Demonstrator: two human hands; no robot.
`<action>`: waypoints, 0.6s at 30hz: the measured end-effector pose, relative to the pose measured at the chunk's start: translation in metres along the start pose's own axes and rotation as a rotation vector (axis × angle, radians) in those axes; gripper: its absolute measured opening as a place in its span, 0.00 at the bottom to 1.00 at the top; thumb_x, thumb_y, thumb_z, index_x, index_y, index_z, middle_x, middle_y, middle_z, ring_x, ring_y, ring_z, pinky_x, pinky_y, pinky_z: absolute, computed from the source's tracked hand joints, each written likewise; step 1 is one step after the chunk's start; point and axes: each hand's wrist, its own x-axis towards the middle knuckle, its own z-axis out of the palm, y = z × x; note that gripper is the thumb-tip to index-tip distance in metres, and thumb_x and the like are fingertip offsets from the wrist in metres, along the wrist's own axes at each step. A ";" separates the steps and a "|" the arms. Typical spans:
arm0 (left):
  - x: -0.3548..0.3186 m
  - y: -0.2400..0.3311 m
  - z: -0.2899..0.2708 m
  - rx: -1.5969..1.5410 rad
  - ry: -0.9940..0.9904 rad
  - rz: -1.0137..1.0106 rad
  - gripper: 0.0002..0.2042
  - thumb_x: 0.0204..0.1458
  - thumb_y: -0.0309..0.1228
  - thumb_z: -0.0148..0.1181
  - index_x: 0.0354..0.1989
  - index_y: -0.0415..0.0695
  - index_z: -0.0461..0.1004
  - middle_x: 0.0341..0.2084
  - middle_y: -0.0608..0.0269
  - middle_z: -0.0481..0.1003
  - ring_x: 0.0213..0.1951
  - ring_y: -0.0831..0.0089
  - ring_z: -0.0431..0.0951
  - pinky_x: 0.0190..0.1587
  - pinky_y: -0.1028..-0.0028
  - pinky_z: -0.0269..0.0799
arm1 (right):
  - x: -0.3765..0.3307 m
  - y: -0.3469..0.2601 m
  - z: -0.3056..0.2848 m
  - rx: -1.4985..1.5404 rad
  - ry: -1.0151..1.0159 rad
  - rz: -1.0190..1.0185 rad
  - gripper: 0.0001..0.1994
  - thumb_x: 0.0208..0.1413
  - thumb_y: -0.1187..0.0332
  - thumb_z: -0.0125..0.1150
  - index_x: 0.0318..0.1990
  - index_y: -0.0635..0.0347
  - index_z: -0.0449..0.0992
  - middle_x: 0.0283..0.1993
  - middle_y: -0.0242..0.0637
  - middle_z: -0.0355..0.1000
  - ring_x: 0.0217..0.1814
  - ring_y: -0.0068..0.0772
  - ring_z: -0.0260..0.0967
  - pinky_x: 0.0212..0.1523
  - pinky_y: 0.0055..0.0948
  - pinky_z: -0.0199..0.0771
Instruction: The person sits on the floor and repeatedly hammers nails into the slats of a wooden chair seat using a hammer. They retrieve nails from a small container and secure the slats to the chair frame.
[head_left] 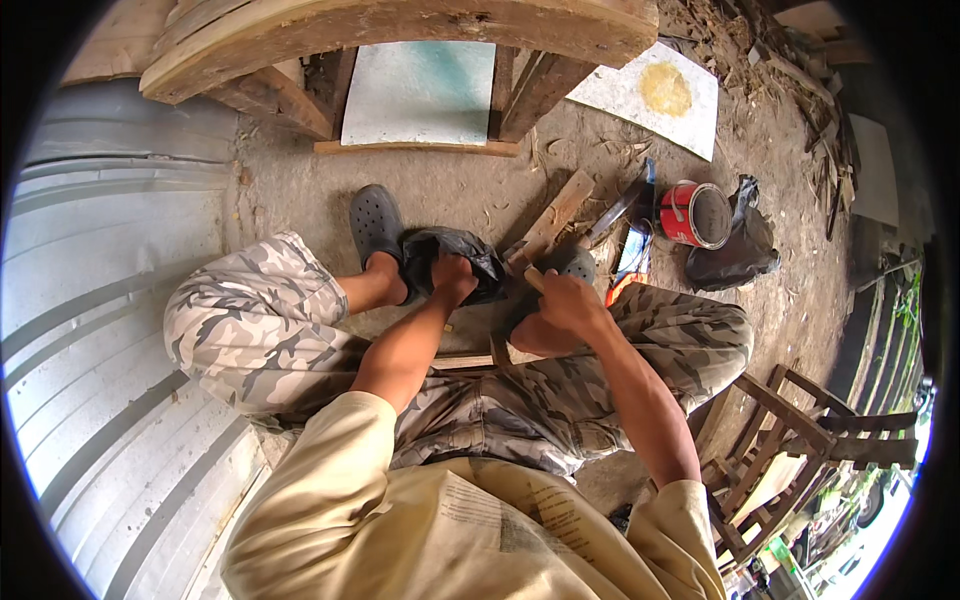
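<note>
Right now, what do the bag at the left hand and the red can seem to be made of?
Bag: probably thin plastic, black and slightly glossy; soft wrinkles catch light.
Can: likely metal, painted or printed glossy red; stiff round wall, thin rim.

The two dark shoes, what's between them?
In the head view, a black bag with the left hand in its opening, then a wooden board.

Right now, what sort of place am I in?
Probably a makeshift workshop or shed, judging by the corrugated metal wall, the red paint can and the wooden plank on the ground.
</note>
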 end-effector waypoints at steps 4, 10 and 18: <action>0.014 -0.002 0.004 0.013 0.017 0.072 0.18 0.41 0.37 0.62 0.42 0.43 0.80 0.49 0.47 0.75 0.59 0.49 0.68 0.55 0.59 0.70 | 0.006 0.004 -0.002 0.023 0.012 0.031 0.15 0.48 0.69 0.56 0.41 0.70 0.73 0.35 0.60 0.76 0.40 0.60 0.77 0.42 0.49 0.77; 0.039 -0.009 -0.044 0.059 -0.273 0.159 0.18 0.44 0.35 0.57 0.42 0.39 0.80 0.46 0.46 0.77 0.50 0.53 0.77 0.52 0.62 0.72 | 0.033 0.000 0.050 0.351 0.161 0.079 0.25 0.48 0.55 0.69 0.42 0.69 0.71 0.36 0.60 0.75 0.42 0.62 0.74 0.42 0.51 0.74; 0.038 -0.035 -0.048 0.033 -0.213 0.117 0.14 0.53 0.31 0.54 0.44 0.36 0.77 0.50 0.42 0.75 0.52 0.48 0.75 0.53 0.57 0.71 | 0.129 -0.062 0.135 0.581 0.569 0.463 0.16 0.48 0.63 0.67 0.41 0.61 0.70 0.38 0.51 0.75 0.43 0.60 0.74 0.45 0.50 0.74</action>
